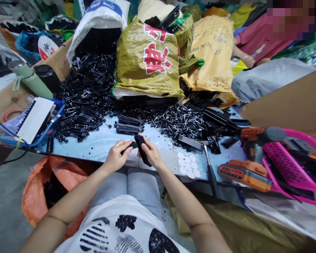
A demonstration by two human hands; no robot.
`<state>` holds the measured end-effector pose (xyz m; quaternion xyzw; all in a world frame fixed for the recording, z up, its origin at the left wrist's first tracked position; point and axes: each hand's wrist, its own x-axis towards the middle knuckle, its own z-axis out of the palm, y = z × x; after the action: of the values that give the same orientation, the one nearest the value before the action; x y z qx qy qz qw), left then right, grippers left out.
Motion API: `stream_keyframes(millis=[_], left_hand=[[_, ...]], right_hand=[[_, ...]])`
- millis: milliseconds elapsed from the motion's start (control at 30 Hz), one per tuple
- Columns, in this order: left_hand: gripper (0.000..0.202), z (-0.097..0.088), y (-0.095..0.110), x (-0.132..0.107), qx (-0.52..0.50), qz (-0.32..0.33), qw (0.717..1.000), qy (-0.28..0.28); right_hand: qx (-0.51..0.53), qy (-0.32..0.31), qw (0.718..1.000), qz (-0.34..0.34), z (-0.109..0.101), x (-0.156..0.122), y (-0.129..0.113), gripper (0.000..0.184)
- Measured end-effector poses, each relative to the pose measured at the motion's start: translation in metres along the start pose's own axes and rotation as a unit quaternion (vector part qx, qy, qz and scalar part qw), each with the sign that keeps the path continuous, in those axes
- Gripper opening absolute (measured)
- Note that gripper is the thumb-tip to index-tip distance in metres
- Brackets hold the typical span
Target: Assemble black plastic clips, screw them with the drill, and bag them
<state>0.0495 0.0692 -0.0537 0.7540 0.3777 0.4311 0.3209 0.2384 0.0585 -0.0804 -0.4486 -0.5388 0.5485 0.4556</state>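
Over the table's front edge, my right hand (152,151) is closed round a long black plastic part (142,149), held at a slant. My left hand (118,154), with a ring on one finger, pinches a smaller dark piece (132,144) close beside the long part; whether the two touch I cannot tell. Just beyond my hands lie several long black plastic parts (129,124) side by side. A heap of small screws or pins (177,121) spreads behind and to the right. Round white discs (188,163) rest on the table right of my right hand.
An orange cordless drill (249,168) and a black-handled hammer (212,172) lie at right beside a pink basket (297,165). Black parts (92,88) are piled at left. A yellow woven sack (147,59) stands behind. An orange bag (34,189) sits below left. Another person (265,35) is at upper right.
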Motion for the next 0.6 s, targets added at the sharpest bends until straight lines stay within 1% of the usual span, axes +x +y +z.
stream_keyframes(millis=[67, 133, 200, 267, 333, 367, 467, 500, 533, 600], left_hand=[[0.034, 0.004, 0.003, -0.002, 0.018, -0.003, 1.0, 0.008], [0.036, 0.005, 0.005, -0.003, 0.048, -0.013, 0.999, 0.01], [0.037, 0.005, 0.007, -0.004, 0.074, -0.022, 0.997, 0.004], [0.037, 0.007, 0.009, -0.005, 0.088, -0.021, 0.996, 0.004], [0.036, 0.013, 0.011, -0.005, 0.095, -0.009, 0.995, 0.03], [0.035, 0.017, 0.012, -0.005, 0.096, 0.0, 0.994, 0.055], [0.036, 0.031, 0.015, -0.003, 0.095, 0.035, 0.983, 0.155], [0.036, 0.034, 0.016, -0.002, 0.093, 0.047, 0.979, 0.178], [0.037, 0.035, 0.016, -0.001, 0.091, 0.055, 0.976, 0.192], [0.037, 0.033, 0.016, 0.001, 0.084, 0.06, 0.975, 0.196]], right_hand=[[-0.019, -0.027, 0.999, -0.014, -0.002, 0.0, -0.002, 0.06], [-0.064, -0.045, 0.996, -0.044, -0.006, -0.002, -0.004, 0.055], [-0.122, -0.063, 0.988, -0.072, -0.011, -0.003, -0.005, 0.051], [-0.168, -0.065, 0.979, -0.099, -0.014, -0.003, -0.006, 0.051], [-0.188, -0.038, 0.974, -0.123, -0.011, -0.004, -0.007, 0.052], [-0.189, -0.018, 0.973, -0.132, -0.007, -0.004, -0.007, 0.053], [-0.173, 0.036, 0.974, -0.14, 0.011, -0.005, -0.006, 0.054], [-0.169, 0.048, 0.974, -0.141, 0.016, -0.006, -0.005, 0.055], [-0.168, 0.055, 0.974, -0.141, 0.021, -0.006, -0.004, 0.057], [-0.17, 0.07, 0.972, -0.144, 0.029, -0.007, -0.003, 0.058]])
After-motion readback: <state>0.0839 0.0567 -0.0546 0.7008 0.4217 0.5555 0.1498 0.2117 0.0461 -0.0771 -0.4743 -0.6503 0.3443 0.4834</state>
